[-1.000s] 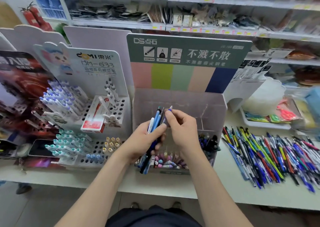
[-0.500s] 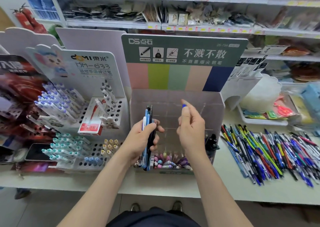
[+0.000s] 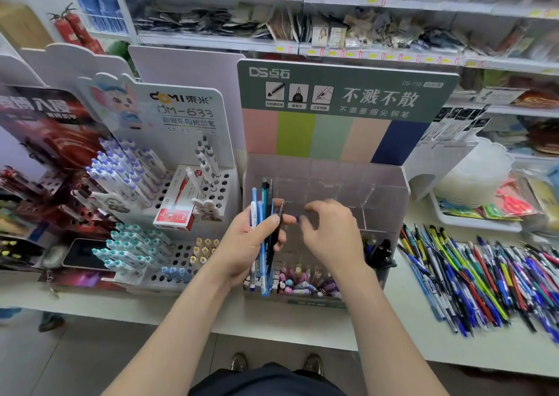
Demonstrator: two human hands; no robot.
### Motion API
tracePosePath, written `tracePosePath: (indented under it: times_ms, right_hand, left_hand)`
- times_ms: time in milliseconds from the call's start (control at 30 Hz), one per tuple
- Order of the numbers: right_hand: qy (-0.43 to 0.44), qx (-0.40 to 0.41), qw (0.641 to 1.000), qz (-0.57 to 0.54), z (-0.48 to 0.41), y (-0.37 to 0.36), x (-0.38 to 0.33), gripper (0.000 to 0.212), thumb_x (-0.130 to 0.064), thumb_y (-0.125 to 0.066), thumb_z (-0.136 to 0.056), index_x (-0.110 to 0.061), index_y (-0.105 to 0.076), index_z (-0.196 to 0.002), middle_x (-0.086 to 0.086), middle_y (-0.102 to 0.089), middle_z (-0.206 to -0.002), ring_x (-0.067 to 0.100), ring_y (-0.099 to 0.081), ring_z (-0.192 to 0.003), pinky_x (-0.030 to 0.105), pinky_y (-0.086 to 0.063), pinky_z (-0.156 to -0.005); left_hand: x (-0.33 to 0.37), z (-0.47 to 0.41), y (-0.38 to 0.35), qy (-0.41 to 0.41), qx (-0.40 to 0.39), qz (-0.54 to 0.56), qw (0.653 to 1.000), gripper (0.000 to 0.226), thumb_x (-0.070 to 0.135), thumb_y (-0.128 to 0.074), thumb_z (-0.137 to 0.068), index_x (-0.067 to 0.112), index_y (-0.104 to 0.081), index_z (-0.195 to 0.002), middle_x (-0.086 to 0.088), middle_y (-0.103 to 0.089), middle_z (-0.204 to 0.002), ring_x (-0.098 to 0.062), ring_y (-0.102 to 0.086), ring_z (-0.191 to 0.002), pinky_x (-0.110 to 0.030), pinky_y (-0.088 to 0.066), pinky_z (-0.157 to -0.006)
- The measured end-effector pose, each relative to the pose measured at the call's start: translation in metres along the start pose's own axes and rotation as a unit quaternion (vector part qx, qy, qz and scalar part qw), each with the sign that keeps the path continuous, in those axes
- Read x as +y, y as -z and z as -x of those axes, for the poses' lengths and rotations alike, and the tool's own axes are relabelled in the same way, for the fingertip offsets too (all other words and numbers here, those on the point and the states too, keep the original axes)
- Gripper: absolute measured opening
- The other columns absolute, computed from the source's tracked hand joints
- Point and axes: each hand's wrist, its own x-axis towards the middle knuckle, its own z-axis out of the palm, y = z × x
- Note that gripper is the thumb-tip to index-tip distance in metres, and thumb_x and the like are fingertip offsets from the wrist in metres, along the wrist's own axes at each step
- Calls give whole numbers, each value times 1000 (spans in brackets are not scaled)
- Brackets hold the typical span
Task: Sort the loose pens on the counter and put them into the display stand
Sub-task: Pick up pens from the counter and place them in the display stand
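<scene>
field notes, head view. all places read off the display stand, a clear-walled box with a green header card, standing on the white worktop.

left grip: in front of the stand's left wall, closed round a bundle of pens, blue, white and dark. the bundle stands near upright. its tops rise to the stand's upper dividers and its lower ends hang over the front-left corner.

right grip: over the stand's middle, fingers curled, motion-blurred. a small blue-violet speck sits at the fingertips; i cannot tell whether a pen is pinched there. a narrow gap lies between the two grips.

inside the stand: pastel-capped pens lie in the front row, and dark pens stand by the right wall.

right of the stand: the loose pens lie in a wide fan, with only a thin strip of bare worktop between their near ends and the right wall. a white tray sits behind them.

left of the stand: a white pegged rack sits just beside the left wall, with a red box on it.

front of the stand: a band of bare worktop runs to the worktop's edge.
</scene>
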Motion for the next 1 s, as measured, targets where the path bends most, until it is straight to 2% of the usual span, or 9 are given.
tracePosePath:
  times_ms: [67,167,300,367,500,600,767,867,1000]
  right_hand:
    - [5,90,994,-59,9,5,-5,17,-25,-64,-102,-20,-79,-99,-4,-73,-93,13,-64,-82,31,-52,-77]
    - [-69,25,964,-255,15,21,-22,27,-37,-66,-102,-26,-80,-82,-12,-74,-72,3,-66,-69,16,-49,-67]
    - [-174,-37,900,-397,17,20,-23,13,-34,-75,-91,-25,-83,-85,-1,-78,-73,21,-75,-72,46,-65,-80]
    - [-207,-7,888,-410,15,21,-19,14,-30,-72,-94,-22,-79,-86,-4,-76,-73,18,-72,-67,44,-64,-75]
    - [-207,77,873,-435,13,29,-15,15,-26,-58,-108,-16,-69,-104,-2,-66,-77,3,-57,-59,20,-49,-55]
    - [-164,47,875,-453,15,27,-13,23,-32,-54,-110,-21,-72,-102,-4,-65,-69,15,-58,-55,34,-52,-53]
    - [-156,41,880,-446,19,25,-5,26,-42,-72,-97,-19,-76,-86,7,-72,-71,23,-60,-58,51,-59,-61]
    - [-172,69,878,-441,18,29,3,31,-35,-71,-100,-9,-72,-81,16,-70,-72,18,-57,-61,48,-55,-64]
    - [-191,165,871,-421,18,34,10,24,-34,-53,-110,-17,-65,-98,-5,-80,-83,7,-62,-64,39,-52,-72]
  left_hand:
    - [1,-1,-1,-5,-9,-10,1000,28,7,-52,-110,2,-53,-137,-14,-77,-110,-18,-63,-75,-29,-54,-66]
    - [2,-4,-5,-15,-32,-42,998,25,7,-55,-109,-7,-51,-130,-9,-72,-91,-19,-61,-71,-29,-53,-64]
    - [3,-7,-14,-21,-67,-62,996,22,5,-60,-106,-2,-50,-125,-9,-68,-89,-24,-63,-74,-31,-55,-63]
    - [3,-7,-19,-16,-83,-71,994,20,5,-58,-107,2,-51,-125,-7,-74,-94,-25,-68,-77,-33,-58,-68]
    - [3,-6,-25,15,-105,-99,989,21,14,-58,-109,4,-48,-124,-15,-76,-100,-29,-68,-74,-40,-58,-65]
    - [0,-7,-29,28,-123,-128,984,26,17,-59,-109,3,-47,-127,-13,-71,-93,-28,-63,-69,-43,-52,-66]
    - [0,-10,-34,27,-144,-180,973,23,20,-59,-110,7,-47,-124,-17,-68,-94,-32,-65,-69,-45,-54,-65]
    - [0,-7,-40,32,-116,-182,976,23,27,-56,-111,9,-48,-122,-14,-72,-96,-32,-69,-71,-43,-58,-63]
    - [-4,-6,-38,39,-69,-172,982,26,33,-54,-111,10,-49,-122,-16,-72,-110,-37,-73,-76,-39,-57,-55]
